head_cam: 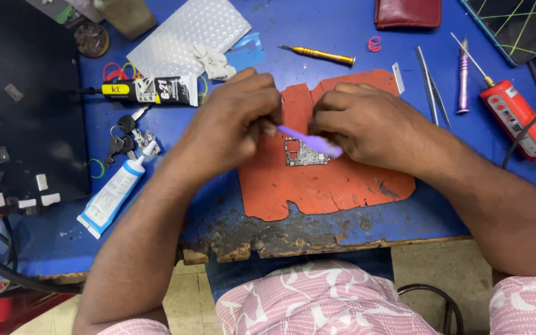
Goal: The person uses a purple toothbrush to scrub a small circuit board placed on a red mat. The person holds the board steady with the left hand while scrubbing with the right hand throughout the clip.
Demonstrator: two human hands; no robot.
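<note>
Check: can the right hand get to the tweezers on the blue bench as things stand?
Probably yes. The tweezers lie in the open on the blue bench, just beyond the right hand, with nothing across them. But that hand seems to hold the purple tool, so it isn't free.

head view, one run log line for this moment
left hand: holds purple tool | right hand: on tool too | tool over circuit board | board on red mat

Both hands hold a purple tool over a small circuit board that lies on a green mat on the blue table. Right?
Not quite. In the head view the mat is orange-red, not green. The rest stands: both hands, left and right, hold the purple tool over the circuit board on the blue table.
</note>
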